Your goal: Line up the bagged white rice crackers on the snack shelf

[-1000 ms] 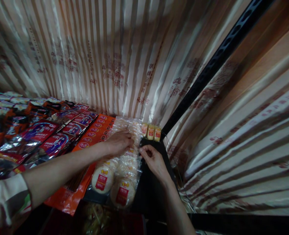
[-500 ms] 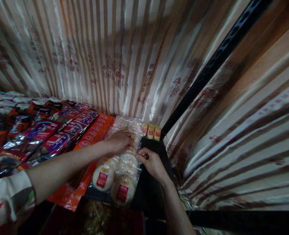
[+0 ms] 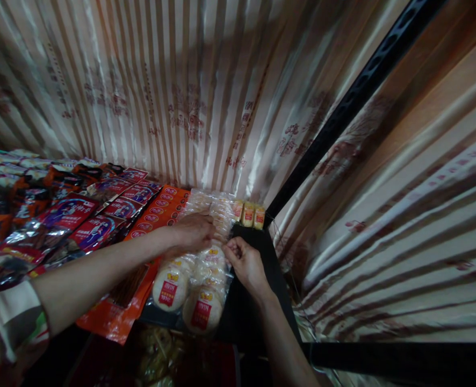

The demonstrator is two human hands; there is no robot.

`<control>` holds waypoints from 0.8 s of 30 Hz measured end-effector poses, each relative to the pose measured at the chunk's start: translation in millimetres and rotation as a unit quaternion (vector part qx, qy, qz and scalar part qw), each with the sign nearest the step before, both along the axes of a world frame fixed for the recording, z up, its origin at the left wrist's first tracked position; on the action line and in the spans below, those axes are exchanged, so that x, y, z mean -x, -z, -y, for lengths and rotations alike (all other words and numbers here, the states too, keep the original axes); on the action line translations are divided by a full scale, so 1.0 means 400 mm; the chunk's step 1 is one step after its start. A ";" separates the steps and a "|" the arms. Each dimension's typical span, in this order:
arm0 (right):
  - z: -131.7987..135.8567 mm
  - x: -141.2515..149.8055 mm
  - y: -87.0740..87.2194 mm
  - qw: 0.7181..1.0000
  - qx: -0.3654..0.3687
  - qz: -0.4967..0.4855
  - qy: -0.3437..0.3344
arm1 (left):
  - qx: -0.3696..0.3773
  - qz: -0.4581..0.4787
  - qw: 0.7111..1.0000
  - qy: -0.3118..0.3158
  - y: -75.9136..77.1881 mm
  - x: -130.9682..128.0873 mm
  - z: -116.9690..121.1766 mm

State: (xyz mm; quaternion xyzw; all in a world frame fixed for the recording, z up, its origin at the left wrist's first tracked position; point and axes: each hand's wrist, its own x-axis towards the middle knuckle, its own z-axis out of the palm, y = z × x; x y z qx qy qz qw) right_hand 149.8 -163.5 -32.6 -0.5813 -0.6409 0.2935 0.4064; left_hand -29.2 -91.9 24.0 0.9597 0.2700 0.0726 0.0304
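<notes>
Two rows of round rice crackers in clear wrappers with red labels run along the black shelf [image 3: 248, 309]. My left hand [image 3: 195, 231] lies over the middle of the rows, its fingers curled down and closed on a rice cracker packet, the fingertips partly hidden. At the right edge of the right row, my right hand [image 3: 244, 260] pinches the clear wrapper of a rice cracker packet between thumb and fingers. Nearest to me, two rice cracker packets [image 3: 203, 310] show their labels fully. Small yellow packets [image 3: 248, 215] stand behind my right hand, by the curtain.
Left of the crackers lie orange snack bags [image 3: 105, 317], red and purple packets [image 3: 95, 234] and black-and-orange bags [image 3: 30, 207]. A striped curtain [image 3: 189, 97] hangs behind. A slanted black post [image 3: 343, 118] rises at the right. A dark container [image 3: 161, 355] sits below the front edge.
My left hand has shifted slightly toward me and to the left. My right hand has moved slightly up along the row's edge, still pinching.
</notes>
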 end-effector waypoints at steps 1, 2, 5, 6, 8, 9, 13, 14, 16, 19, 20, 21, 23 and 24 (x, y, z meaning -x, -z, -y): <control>-0.001 0.000 0.001 1.000 0.003 -0.003 -0.001 | -0.002 -0.012 1.000 -0.004 -0.002 -0.002 0.001; -0.002 -0.001 0.000 1.000 0.006 -0.005 -0.003 | -0.004 -0.023 1.000 -0.007 -0.003 -0.005 0.003; 0.000 -0.012 -0.015 1.000 0.000 0.020 0.020 | -0.007 -0.026 0.999 -0.019 -0.004 -0.010 0.006; 0.003 -0.018 -0.021 0.999 -0.005 0.038 0.032 | -0.007 -0.023 0.999 -0.021 -0.002 -0.011 0.006; 0.011 -0.030 -0.029 0.997 0.001 0.068 0.033 | -0.010 -0.022 0.999 -0.022 0.001 -0.010 0.005; 0.017 -0.035 -0.030 0.997 0.016 0.073 0.017 | -0.012 -0.023 0.999 -0.022 0.003 -0.009 0.005; 0.034 -0.042 -0.010 0.994 0.091 0.008 -0.061 | -0.026 -0.017 0.999 -0.023 0.012 -0.008 0.003; 0.036 -0.042 -0.004 0.992 0.103 -0.017 -0.068 | -0.030 -0.018 0.999 -0.026 0.014 -0.008 0.003; 0.038 -0.039 0.003 0.988 0.119 -0.064 -0.077 | -0.035 -0.024 0.999 -0.032 0.016 -0.008 0.004; 0.039 -0.034 -0.001 0.980 0.136 -0.109 -0.091 | -0.033 -0.030 0.998 -0.035 0.015 -0.008 0.004; 0.040 -0.033 -0.004 0.979 0.142 -0.110 -0.094 | -0.032 -0.030 0.998 -0.035 0.013 -0.008 0.004; 0.041 -0.031 -0.008 0.979 0.145 -0.106 -0.095 | -0.031 -0.030 0.998 -0.034 0.012 -0.008 0.004; 0.044 -0.026 -0.013 0.981 0.142 -0.095 -0.089 | -0.028 -0.031 0.999 -0.033 0.009 -0.007 0.006; 0.046 -0.022 -0.015 0.983 0.133 -0.090 -0.084 | -0.026 -0.031 0.999 -0.035 0.008 -0.007 0.007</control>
